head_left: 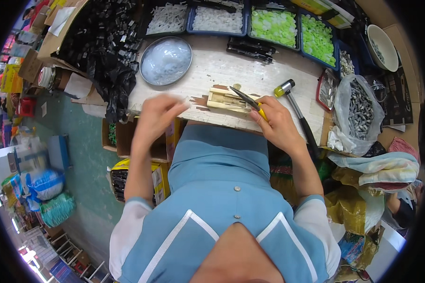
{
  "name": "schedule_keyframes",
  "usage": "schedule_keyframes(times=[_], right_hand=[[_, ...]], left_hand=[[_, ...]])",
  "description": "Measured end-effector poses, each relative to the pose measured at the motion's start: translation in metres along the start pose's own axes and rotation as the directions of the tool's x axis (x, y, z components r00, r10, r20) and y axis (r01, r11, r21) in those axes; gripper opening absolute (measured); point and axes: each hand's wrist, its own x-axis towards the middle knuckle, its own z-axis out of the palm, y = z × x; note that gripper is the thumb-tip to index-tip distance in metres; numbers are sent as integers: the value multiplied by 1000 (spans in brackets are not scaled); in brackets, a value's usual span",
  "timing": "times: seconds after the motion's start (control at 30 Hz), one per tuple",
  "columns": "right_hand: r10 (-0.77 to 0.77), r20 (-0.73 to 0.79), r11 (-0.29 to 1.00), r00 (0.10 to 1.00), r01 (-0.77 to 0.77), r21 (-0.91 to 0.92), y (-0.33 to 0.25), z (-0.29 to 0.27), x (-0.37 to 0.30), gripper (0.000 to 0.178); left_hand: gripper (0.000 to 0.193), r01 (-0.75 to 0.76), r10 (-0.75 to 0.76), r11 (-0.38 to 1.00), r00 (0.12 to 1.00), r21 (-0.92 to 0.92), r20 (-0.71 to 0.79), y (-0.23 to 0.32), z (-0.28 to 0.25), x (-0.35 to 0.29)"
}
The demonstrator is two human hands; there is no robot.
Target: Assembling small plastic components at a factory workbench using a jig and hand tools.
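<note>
My right hand [279, 120] is closed around a pair of pliers [243, 96] with yellow handles and long dark pointed jaws. The jaws lie over a pale wooden block [217, 99] with a groove in it, near the table's front edge. Off to the block's left, my left hand [158, 115] is closed in a pinch and smeared by motion. Something small and whitish shows at its fingertips, too blurred to name. A hammer [295, 104] with a yellow-and-metal head and a dark grip lies just right of my right hand.
A round metal dish [166, 61] stands on the worn white table [208, 56]. Black parts [250, 49] lie behind the block. Bins of white pieces [217, 19] and green pieces [274, 27] line the back. At right is a bag of metal parts [359, 111]; at left, a black heap [104, 42].
</note>
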Motion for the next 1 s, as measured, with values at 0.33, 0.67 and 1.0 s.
schedule_keyframes(times=[0.33,0.67,1.0], right_hand=[[19,-143,999,990,-24,-27,7,-16,-13,20],[93,-172,995,981,-98,-20,15,-15,-12,20],[-2,-134,996,991,-9,-83,-5,-6,14,22]], left_hand=[[30,-436,665,599,739,672,-114,60,135,166],[19,-638,645,753,670,159,-368,41,91,129],[28,-47,147,526,988,-849,37,32,71,41]])
